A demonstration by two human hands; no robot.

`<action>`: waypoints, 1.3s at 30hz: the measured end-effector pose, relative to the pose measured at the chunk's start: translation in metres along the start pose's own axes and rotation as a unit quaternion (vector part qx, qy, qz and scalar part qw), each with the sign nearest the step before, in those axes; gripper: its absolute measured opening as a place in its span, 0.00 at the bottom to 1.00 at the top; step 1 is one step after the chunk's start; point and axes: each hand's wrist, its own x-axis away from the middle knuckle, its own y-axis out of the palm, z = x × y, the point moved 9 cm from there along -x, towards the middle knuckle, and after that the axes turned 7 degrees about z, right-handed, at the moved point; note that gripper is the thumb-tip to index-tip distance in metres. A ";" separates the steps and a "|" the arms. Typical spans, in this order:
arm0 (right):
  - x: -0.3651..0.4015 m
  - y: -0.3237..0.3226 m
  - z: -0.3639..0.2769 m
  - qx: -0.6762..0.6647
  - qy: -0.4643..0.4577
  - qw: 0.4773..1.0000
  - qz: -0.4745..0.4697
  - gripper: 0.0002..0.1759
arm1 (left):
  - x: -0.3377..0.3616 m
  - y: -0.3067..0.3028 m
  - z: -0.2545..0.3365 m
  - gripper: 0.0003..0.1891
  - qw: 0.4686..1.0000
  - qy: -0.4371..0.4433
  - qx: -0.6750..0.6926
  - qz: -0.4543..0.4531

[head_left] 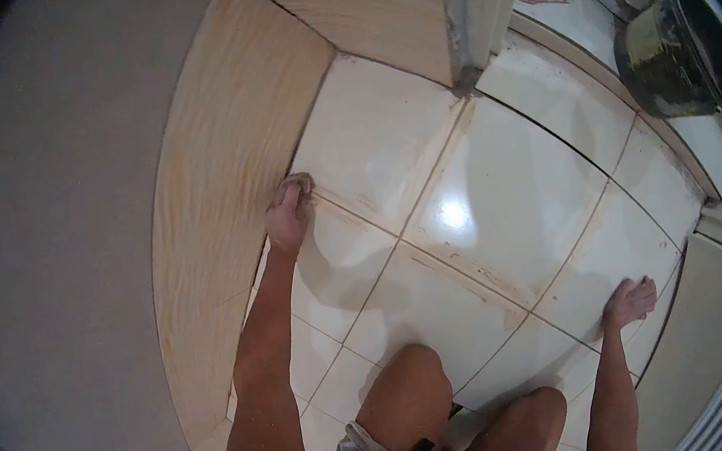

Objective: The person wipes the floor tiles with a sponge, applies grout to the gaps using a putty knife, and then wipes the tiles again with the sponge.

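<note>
Wiping seems to be the step in hand: toward ten o'clock, the left hand (287, 221) has its fingers curled around a brownish wad (305, 181), perhaps cloth or sponge, where the floor tiles (374, 111) meet the wood-patterned panel (219, 171). Out at four o'clock, the right hand (630, 301) has partly bent fingers; whether it grips anything, I cannot tell. The next move would call for light, even pressure along the joint, with brown smears (473, 278) nearer centre at four o'clock.

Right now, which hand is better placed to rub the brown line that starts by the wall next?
Probably the left hand: it holds what looks like a sponge, beside that brown grout line. The right hand is much farther away, with nothing seen in it.
</note>
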 end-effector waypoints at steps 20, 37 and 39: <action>-0.002 -0.008 -0.005 -0.031 0.005 0.999 -0.025 0.32 | 0.005 -0.024 -0.001 0.10 0.992 -0.091 -0.036 0.079; -0.004 -0.009 -0.005 -0.004 -0.002 1.000 -0.029 0.30 | 0.025 -0.056 -0.008 0.14 0.947 -0.269 -0.087 0.152; -0.005 -0.020 -0.012 -0.002 0.003 0.999 -0.037 0.30 | 0.023 -0.049 -0.012 0.12 0.952 -0.255 -0.092 0.144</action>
